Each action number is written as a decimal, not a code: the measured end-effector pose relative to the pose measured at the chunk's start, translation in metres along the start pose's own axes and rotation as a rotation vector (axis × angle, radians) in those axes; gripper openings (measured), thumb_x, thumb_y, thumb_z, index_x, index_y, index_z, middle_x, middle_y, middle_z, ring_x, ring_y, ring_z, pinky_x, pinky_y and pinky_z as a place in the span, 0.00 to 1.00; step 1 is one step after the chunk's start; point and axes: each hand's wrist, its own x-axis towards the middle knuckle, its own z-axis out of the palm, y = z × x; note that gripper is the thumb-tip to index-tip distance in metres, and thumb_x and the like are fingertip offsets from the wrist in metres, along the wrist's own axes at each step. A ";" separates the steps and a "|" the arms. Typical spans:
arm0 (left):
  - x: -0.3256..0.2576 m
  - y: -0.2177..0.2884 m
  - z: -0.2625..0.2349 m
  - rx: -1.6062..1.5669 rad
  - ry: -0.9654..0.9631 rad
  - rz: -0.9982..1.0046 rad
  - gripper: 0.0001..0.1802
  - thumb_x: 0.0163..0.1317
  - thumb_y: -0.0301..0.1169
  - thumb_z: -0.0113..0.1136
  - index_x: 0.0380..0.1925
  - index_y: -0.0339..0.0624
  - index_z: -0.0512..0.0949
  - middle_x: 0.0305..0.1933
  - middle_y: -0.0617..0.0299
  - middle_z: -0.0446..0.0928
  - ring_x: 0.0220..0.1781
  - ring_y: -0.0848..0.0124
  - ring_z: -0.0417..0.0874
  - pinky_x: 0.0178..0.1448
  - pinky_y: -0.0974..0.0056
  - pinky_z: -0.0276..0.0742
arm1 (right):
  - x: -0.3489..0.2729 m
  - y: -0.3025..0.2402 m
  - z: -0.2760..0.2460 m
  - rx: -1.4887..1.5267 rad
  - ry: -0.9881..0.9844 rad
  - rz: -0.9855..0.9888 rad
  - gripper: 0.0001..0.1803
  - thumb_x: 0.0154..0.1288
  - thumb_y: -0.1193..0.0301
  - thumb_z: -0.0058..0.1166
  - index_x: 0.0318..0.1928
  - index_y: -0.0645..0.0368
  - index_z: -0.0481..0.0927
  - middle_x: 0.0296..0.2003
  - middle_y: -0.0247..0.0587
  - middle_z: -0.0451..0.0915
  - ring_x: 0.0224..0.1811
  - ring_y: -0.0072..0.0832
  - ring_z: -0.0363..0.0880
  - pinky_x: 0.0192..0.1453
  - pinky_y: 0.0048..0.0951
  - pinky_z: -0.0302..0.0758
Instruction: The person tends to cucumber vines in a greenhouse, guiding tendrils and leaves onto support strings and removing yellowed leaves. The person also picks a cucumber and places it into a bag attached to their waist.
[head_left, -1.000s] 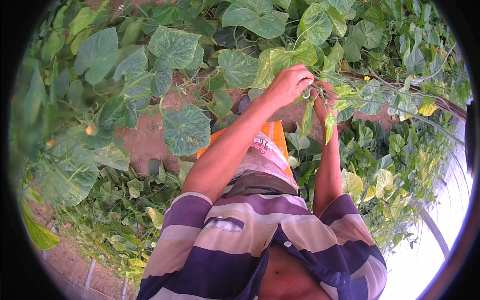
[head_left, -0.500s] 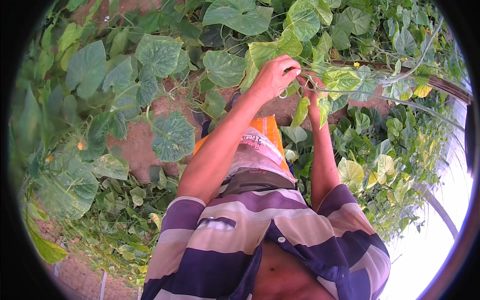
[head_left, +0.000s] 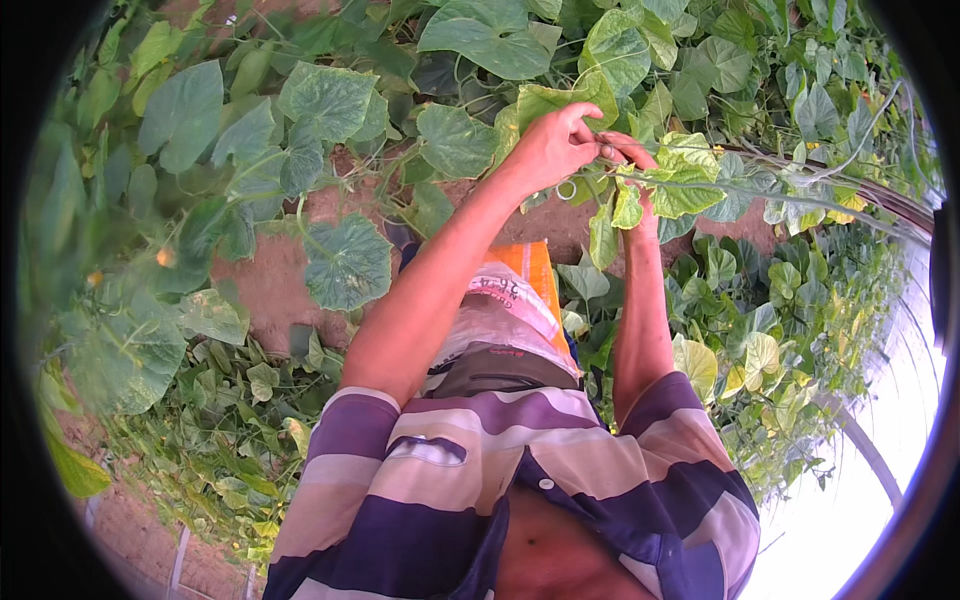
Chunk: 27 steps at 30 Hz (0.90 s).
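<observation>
Looking down, we see our left hand [head_left: 552,148] and right hand [head_left: 630,148] nearly meeting at the fingertips, up among the leafy vines [head_left: 455,140]. The left grip has thumb and fingers bent toward each other; whether either grip is clamped on a vine, we cannot tell (the fingers hide it). A pale ring [head_left: 567,190] hangs just below our left hand. Yellow-green leaves [head_left: 686,178] partly cover our right hand and wrist. Nearer us, an orange and white sack [head_left: 540,275] spreads beyond our striped shirt [head_left: 480,465].
</observation>
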 end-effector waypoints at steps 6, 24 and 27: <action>-0.005 -0.003 -0.004 -0.022 -0.085 -0.012 0.21 0.66 0.23 0.65 0.58 0.33 0.77 0.37 0.64 0.84 0.38 0.79 0.81 0.42 0.70 0.78 | 0.012 -0.008 -0.024 0.074 -0.262 0.068 0.05 0.71 0.75 0.64 0.46 0.58 0.85 0.41 0.32 0.80 0.41 0.20 0.76 0.43 0.22 0.72; -0.013 0.003 0.028 0.462 0.030 0.321 0.09 0.65 0.33 0.68 0.42 0.42 0.85 0.41 0.54 0.81 0.42 0.53 0.85 0.47 0.55 0.81 | -0.032 -0.056 -0.060 -0.263 -0.170 0.693 0.20 0.70 0.75 0.63 0.61 0.63 0.77 0.42 0.38 0.85 0.43 0.24 0.82 0.48 0.28 0.78; -0.015 0.010 0.027 0.473 0.082 0.281 0.09 0.64 0.34 0.69 0.41 0.42 0.85 0.39 0.55 0.81 0.40 0.54 0.85 0.44 0.54 0.80 | -0.026 -0.121 -0.102 -0.819 0.129 0.308 0.23 0.71 0.74 0.61 0.65 0.58 0.77 0.40 0.40 0.85 0.38 0.26 0.81 0.41 0.30 0.78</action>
